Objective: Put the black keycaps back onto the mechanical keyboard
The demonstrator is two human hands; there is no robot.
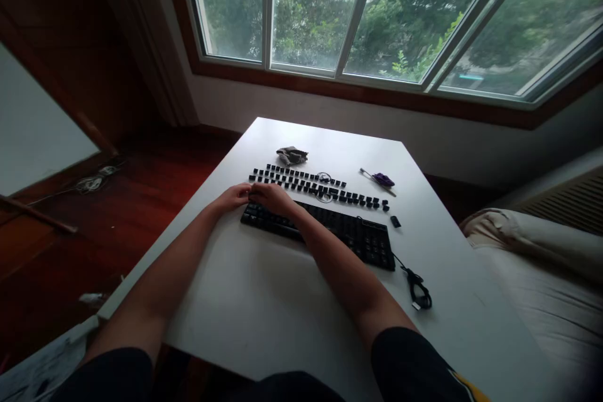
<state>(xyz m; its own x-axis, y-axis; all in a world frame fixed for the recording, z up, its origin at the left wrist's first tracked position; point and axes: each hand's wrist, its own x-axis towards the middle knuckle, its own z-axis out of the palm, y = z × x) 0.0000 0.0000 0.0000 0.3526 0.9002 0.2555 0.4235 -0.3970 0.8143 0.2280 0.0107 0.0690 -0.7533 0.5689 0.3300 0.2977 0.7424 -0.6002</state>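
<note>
So the black keyboard [342, 224] is laid slantwise across the middle of the white worktop [264, 301], with its right end set nearer the person than its left. Both hands are brought together at the far left corner of it. The left hand [234, 196] is placed right at that corner, fingers pointed inward, and the right hand [271, 196] is held over the left end of the board, its fingers bent toward the left ones. The fingers are bunched up pretty narrow, but the tips are hidden, so it can't be told whether anything is pinched between them. Just beyond the board, a bunch of small black keycaps [333, 191] is spread out in long rough rows, and a bigger black piece [395, 221] is left on its own near the right end. The cable [421, 292] is looped up in a bundle off the right side. Farther back, a crumpled grey cloth [292, 156] is dumped behind the rows, and something purple [383, 179] is parked over to the right. Trees [311, 19] can be seen through the window [268, 12].
</note>
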